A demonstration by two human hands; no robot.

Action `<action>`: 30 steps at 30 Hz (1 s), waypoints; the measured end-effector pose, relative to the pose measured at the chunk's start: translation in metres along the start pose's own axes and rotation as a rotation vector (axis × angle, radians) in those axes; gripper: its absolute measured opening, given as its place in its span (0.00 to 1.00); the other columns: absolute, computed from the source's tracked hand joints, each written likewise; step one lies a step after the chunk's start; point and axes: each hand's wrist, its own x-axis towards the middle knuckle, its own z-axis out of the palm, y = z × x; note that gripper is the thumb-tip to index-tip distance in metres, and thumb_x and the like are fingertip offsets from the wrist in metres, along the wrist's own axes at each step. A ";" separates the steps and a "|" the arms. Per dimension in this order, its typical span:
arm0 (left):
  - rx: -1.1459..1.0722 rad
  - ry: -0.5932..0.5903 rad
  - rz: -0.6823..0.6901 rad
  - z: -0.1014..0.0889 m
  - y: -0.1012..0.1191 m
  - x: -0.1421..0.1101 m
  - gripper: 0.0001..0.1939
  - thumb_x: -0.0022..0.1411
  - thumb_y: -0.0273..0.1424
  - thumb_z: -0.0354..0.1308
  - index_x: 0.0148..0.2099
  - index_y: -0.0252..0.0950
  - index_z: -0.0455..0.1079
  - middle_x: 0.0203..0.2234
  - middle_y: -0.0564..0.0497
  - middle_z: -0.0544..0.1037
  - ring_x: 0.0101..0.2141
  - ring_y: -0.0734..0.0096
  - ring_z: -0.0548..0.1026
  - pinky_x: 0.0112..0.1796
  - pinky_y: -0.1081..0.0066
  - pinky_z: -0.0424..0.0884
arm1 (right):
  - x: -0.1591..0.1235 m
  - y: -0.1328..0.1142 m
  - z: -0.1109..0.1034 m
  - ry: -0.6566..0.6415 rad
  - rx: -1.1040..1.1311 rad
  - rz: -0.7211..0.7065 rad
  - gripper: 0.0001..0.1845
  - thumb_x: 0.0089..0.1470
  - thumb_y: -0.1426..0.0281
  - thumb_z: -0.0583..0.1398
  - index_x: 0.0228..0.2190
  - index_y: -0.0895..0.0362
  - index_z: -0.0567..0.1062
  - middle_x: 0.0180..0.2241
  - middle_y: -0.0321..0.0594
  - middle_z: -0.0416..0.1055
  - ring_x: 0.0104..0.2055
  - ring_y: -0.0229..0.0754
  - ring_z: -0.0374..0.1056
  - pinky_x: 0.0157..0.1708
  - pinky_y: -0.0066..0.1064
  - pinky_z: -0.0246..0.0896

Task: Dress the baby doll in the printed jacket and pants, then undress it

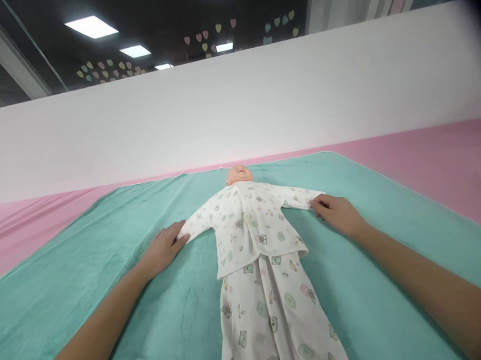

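Observation:
A baby doll point(239, 174) lies on its back on a teal blanket point(108, 275), dressed in a white printed top point(251, 223) and matching trousers point(269, 314). Both sleeves are spread out sideways. My left hand point(163, 249) lies flat on the blanket, fingers stretched, fingertips touching the end of the left sleeve. My right hand point(335, 212) rests at the end of the right sleeve, fingers curled onto its cuff.
The teal blanket lies on a pink surface point(426, 152) that shows at both sides. A white wall or screen point(236, 109) rises just behind. Above it are ceiling lights and coloured heart stickers point(215, 32).

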 end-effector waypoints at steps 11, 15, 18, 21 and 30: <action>0.007 0.006 0.014 0.000 -0.001 0.000 0.29 0.63 0.46 0.37 0.63 0.41 0.53 0.58 0.51 0.62 0.56 0.57 0.61 0.52 0.63 0.58 | 0.000 -0.001 0.000 -0.020 -0.015 -0.015 0.16 0.52 0.58 0.50 0.23 0.53 0.70 0.21 0.35 0.69 0.24 0.40 0.63 0.22 0.29 0.50; 0.003 0.000 0.009 0.000 -0.001 0.000 0.29 0.63 0.46 0.37 0.63 0.41 0.52 0.58 0.50 0.63 0.56 0.57 0.60 0.53 0.62 0.57 | -0.001 -0.002 -0.001 -0.022 -0.020 -0.022 0.16 0.52 0.58 0.50 0.22 0.53 0.70 0.21 0.35 0.69 0.24 0.40 0.62 0.23 0.29 0.50; 0.004 -0.001 0.008 0.001 -0.001 0.000 0.30 0.63 0.46 0.37 0.63 0.40 0.52 0.58 0.50 0.63 0.56 0.57 0.60 0.53 0.61 0.57 | -0.001 -0.002 -0.001 -0.033 -0.030 -0.013 0.17 0.53 0.58 0.50 0.23 0.53 0.70 0.21 0.35 0.69 0.24 0.39 0.62 0.23 0.28 0.49; 0.012 0.004 0.001 0.001 -0.001 0.001 0.30 0.63 0.46 0.38 0.63 0.40 0.52 0.57 0.50 0.64 0.56 0.57 0.60 0.53 0.61 0.57 | -0.001 -0.002 -0.001 -0.040 -0.039 -0.014 0.17 0.53 0.58 0.49 0.23 0.54 0.70 0.22 0.36 0.69 0.24 0.39 0.62 0.23 0.28 0.48; 0.018 0.003 0.006 0.000 0.001 0.000 0.30 0.63 0.46 0.37 0.63 0.40 0.53 0.57 0.50 0.64 0.56 0.56 0.61 0.52 0.61 0.57 | 0.000 0.002 0.001 -0.045 -0.026 -0.042 0.17 0.53 0.58 0.49 0.23 0.54 0.69 0.22 0.36 0.69 0.25 0.39 0.62 0.23 0.28 0.48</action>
